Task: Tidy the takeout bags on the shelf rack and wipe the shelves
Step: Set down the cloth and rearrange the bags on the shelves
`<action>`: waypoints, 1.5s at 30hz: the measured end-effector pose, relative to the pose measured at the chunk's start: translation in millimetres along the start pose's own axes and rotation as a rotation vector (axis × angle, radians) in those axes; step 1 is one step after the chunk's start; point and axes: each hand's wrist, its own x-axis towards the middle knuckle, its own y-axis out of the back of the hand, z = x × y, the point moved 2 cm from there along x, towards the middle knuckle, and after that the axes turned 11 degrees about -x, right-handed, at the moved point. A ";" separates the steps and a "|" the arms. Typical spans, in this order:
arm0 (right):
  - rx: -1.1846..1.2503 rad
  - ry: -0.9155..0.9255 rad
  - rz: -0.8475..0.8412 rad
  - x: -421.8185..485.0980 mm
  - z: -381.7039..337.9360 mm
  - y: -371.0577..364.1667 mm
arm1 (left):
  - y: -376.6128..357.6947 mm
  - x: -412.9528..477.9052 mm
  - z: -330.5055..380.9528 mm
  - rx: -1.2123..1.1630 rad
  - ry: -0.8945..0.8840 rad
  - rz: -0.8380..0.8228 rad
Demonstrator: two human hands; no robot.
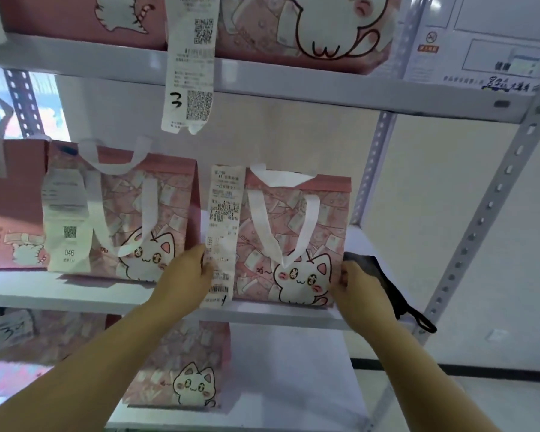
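1. Left grip (184,275): is being raised from the bottom of the frame on a bare forearm. It is being closed on the left edge of the takeout bag (293,238), with the thumb pressing over the lower part of the receipt (223,219). The other fingers are hidden behind.
2. Right grip (359,291): is being curled onto the lower right corner of the same bag, pinching its edge.
3. Takeout bag: pink, cat print, with white handles hanging down the front. It is standing upright near the right end of the middle shelf (60,294) and is being held between both grips.
4. Receipt: a long white slip that is hanging down the bag's left side, its end dangling past the shelf lip.
5. Dark cloth (378,275): is lying against the outer side of the right grip, just right of the bag, with a loop hanging over the shelf front. Whether fingers are holding it cannot be told.
6. Second bag (122,213): same print, is standing just left of the first and carrying its own slip marked 046.
7. Upper shelf (293,85): is being used for more pink bags, and a long slip (190,57) with a handwritten 3 is hanging below its lip.
8. Lower shelf (293,385): one cat-print bag (181,369) is standing on it.
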 end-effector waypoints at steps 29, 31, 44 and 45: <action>0.060 0.225 0.314 -219.6 -88.9 30.4 | 172.1 -190.5 -39.0 -0.099 -0.167 0.045; 0.056 0.278 0.328 -237.9 -113.4 32.9 | 203.4 -212.5 -43.9 -0.107 -0.188 0.091; 0.136 0.581 0.560 -259.6 -290.9 80.9 | 393.4 -233.1 -61.6 -0.062 -0.281 0.490; 0.154 0.610 0.579 -255.2 -303.9 84.3 | 404.8 -228.9 -63.0 -0.066 -0.278 0.504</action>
